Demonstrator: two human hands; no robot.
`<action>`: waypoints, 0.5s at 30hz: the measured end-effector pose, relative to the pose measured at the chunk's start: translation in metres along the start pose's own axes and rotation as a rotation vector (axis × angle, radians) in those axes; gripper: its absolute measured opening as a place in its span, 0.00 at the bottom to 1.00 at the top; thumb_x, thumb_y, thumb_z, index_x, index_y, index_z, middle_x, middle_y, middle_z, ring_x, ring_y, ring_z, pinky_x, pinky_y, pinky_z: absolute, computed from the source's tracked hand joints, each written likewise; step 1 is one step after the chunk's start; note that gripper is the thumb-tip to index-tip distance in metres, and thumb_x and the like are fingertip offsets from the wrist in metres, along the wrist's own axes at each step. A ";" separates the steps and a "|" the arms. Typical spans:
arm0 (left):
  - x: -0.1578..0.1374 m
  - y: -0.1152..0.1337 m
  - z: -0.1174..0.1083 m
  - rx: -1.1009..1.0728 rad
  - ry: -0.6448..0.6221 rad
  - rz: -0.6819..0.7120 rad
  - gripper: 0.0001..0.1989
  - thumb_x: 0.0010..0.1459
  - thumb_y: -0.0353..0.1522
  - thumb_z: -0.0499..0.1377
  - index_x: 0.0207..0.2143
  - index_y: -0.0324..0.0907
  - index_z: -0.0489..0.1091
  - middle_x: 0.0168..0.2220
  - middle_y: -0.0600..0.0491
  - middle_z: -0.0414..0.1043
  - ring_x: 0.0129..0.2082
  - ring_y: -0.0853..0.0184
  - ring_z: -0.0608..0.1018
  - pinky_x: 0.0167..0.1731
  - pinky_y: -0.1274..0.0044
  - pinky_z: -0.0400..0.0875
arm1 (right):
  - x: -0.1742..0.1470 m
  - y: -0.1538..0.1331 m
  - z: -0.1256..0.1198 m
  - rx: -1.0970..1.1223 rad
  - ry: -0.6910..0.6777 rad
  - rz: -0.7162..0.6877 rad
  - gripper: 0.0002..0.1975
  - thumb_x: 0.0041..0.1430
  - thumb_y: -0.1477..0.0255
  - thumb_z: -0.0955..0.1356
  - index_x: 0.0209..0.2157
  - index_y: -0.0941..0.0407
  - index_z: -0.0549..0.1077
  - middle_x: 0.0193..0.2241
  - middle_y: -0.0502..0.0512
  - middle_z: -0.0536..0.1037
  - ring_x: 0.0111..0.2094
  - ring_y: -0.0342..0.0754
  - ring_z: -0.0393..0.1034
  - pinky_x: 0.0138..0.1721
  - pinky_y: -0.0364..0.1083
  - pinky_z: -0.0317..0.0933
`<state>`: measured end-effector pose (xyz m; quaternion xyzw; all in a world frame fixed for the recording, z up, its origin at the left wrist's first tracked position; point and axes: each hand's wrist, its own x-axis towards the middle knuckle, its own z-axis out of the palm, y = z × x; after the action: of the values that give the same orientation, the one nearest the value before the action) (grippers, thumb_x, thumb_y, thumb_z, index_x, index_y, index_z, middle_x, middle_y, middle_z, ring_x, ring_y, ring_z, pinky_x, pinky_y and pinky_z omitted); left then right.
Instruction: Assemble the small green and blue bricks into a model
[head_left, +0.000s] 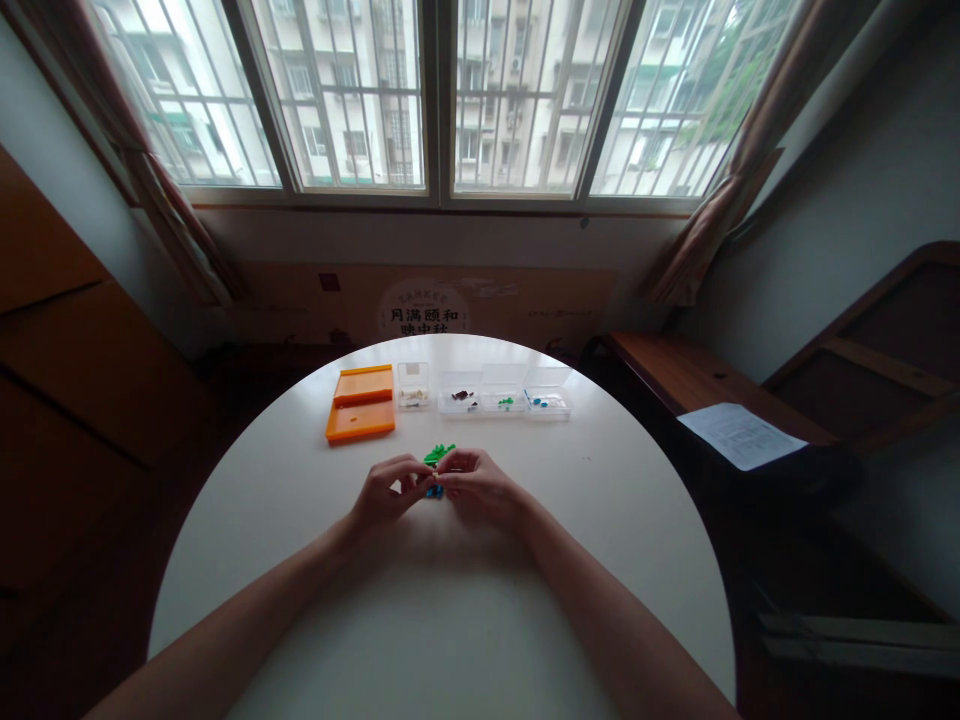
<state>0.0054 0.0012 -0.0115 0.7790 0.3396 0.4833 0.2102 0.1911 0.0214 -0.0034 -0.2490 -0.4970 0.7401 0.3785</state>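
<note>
My left hand point(388, 491) and my right hand point(480, 482) meet over the middle of the table, thumbs and fingers pinched together at the tips. Between them seems to be a tiny pale piece, too small to name and mostly hidden by the fingertips. Just beyond the fingers lies a cluster of small green plastic pieces point(439, 453). Some blue pieces point(434, 492) show beneath the fingertips, partly covered by the hands. Whether the green and blue pieces are joined, I cannot tell.
Across the round white table point(480, 630) stand an orange tray point(361, 433), a clear box with pale pieces point(413, 397) and clear boxes holding dark pieces point(462, 396), green pieces point(505, 402) and blue pieces point(538, 402). A paper sheet point(742, 436) lies off to the right.
</note>
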 end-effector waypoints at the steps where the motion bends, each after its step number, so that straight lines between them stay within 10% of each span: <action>1: 0.000 0.001 0.000 -0.003 0.001 -0.004 0.05 0.55 0.31 0.59 0.32 0.37 0.72 0.25 0.52 0.71 0.19 0.75 0.71 0.19 0.85 0.66 | 0.000 0.000 0.000 0.001 -0.001 0.001 0.13 0.41 0.69 0.76 0.29 0.60 0.75 0.22 0.49 0.71 0.22 0.39 0.62 0.25 0.41 0.54; 15: 0.000 0.001 0.000 0.006 -0.014 -0.014 0.05 0.54 0.31 0.59 0.29 0.37 0.71 0.25 0.52 0.69 0.20 0.75 0.70 0.19 0.85 0.66 | 0.002 0.001 0.000 -0.012 0.010 -0.002 0.13 0.41 0.70 0.76 0.29 0.60 0.75 0.23 0.50 0.72 0.23 0.39 0.63 0.25 0.42 0.53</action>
<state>0.0054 0.0006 -0.0108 0.7806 0.3451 0.4752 0.2140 0.1898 0.0223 -0.0047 -0.2545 -0.4999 0.7354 0.3800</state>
